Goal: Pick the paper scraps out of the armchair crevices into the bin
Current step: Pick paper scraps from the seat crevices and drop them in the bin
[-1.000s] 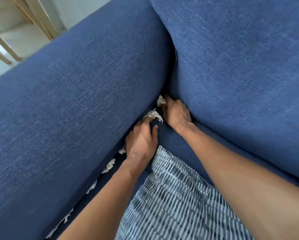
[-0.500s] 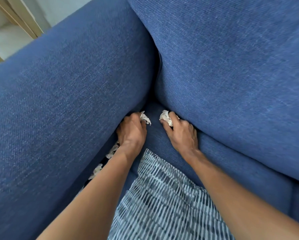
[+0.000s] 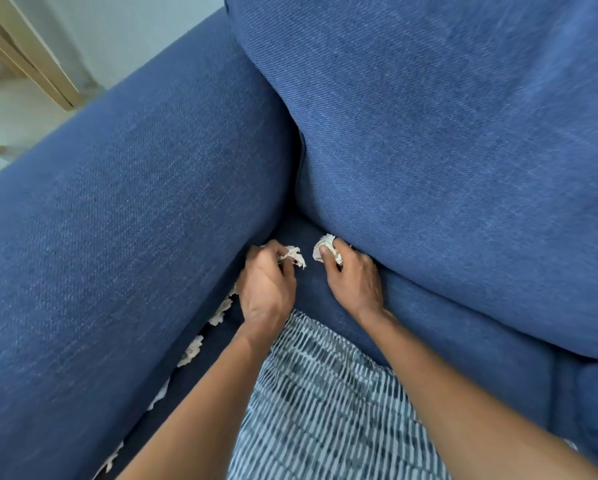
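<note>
Blue armchair (image 3: 429,133) fills frame. Left hand (image 3: 266,289) pinches crumpled scrap (image 3: 295,257) — right hand (image 3: 354,282) pinches balled scrap (image 3: 325,249). Remaining scraps (image 3: 200,337) line armrest crevice, lower left, nearest left hand — bin unseen.

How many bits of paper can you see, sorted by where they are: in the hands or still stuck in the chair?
Scraps held in the left hand: 1
Scraps held in the right hand: 1
Scraps in the crevice beside the armrest: 5 visible
Total: 7
</note>
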Demonstrator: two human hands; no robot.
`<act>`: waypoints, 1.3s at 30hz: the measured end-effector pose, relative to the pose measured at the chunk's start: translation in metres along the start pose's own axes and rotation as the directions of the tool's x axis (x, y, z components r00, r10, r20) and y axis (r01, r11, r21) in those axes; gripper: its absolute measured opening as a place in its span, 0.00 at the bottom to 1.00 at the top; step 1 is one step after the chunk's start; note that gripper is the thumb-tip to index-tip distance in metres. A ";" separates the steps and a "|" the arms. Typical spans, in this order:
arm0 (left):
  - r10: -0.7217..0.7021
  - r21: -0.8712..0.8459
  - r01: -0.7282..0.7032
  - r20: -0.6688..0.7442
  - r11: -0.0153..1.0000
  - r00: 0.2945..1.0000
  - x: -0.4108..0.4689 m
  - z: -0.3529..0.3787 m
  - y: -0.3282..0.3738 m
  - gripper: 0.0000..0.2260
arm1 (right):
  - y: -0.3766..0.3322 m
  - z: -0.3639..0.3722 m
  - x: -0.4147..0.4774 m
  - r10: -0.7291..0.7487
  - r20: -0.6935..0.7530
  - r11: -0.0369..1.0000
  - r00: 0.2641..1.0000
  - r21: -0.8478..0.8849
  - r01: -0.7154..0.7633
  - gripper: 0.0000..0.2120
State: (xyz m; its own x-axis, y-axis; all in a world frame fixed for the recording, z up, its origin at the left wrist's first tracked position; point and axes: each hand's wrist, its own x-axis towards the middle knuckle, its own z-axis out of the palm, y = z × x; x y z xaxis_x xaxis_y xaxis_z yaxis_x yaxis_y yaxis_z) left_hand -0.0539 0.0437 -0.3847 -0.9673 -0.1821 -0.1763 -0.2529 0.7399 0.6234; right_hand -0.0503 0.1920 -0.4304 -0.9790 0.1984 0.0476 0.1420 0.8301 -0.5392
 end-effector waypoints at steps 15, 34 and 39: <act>-0.133 -0.274 0.116 -0.044 0.955 0.990 -0.076 -0.068 -0.009 0.07 | -0.044 -0.069 -0.058 0.093 0.087 0.996 0.992 -0.014 -0.092 0.16; -0.140 -0.203 0.090 -0.248 0.975 0.959 -0.307 -0.208 -0.112 0.10 | -0.162 -0.131 -0.263 -0.249 0.122 0.968 0.961 0.052 0.244 0.11; -0.259 -0.219 0.204 -0.261 0.954 0.930 -0.364 -0.234 -0.177 0.07 | -0.223 -0.094 -0.332 -0.393 0.174 0.919 0.903 0.117 0.377 0.08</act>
State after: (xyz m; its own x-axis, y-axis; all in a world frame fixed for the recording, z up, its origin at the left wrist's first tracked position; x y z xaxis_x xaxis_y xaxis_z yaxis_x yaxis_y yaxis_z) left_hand 0.3388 -0.1732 -0.2526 -0.8383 -0.5303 -0.1266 -0.4428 0.5268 0.7255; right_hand 0.2572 -0.0103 -0.2466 -0.9653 -0.2375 0.1082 -0.2556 0.7763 -0.5762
